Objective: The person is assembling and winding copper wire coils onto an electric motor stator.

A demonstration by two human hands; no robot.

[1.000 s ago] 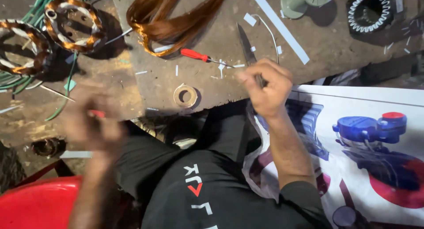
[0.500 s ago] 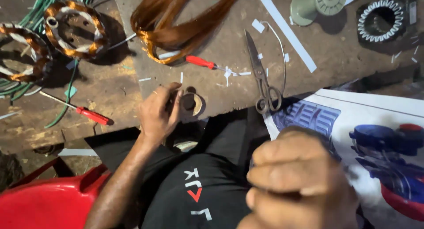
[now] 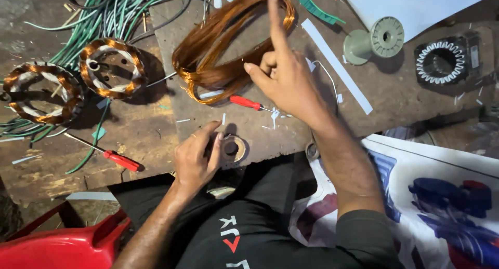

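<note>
My left hand (image 3: 197,157) grips a small roll of tape (image 3: 235,148) that lies on the worn wooden board (image 3: 156,129) just ahead of my lap. My right hand (image 3: 285,74) is raised over the board with the index finger straight up, the thumb out and the other fingers curled; nothing shows in it. Just behind that hand lies a loose coil of copper wire (image 3: 218,45). A red-handled screwdriver (image 3: 245,102) rests below the coil. A metal ring of a scissors handle (image 3: 312,150) peeks out beside my right forearm.
Two copper-wound stators (image 3: 109,66) (image 3: 39,92) and a tangle of green wires (image 3: 104,19) sit at the left. A second red screwdriver (image 3: 122,160), a pale green spool (image 3: 374,40), a bare stator core (image 3: 442,61), a white strip (image 3: 338,66), a printed sheet (image 3: 442,196) and a red seat (image 3: 62,245) surround me.
My right hand let go of the scissors, came up near the camera, then moved out over the copper coil with a finger raised. My left hand dropped onto the tape roll.
</note>
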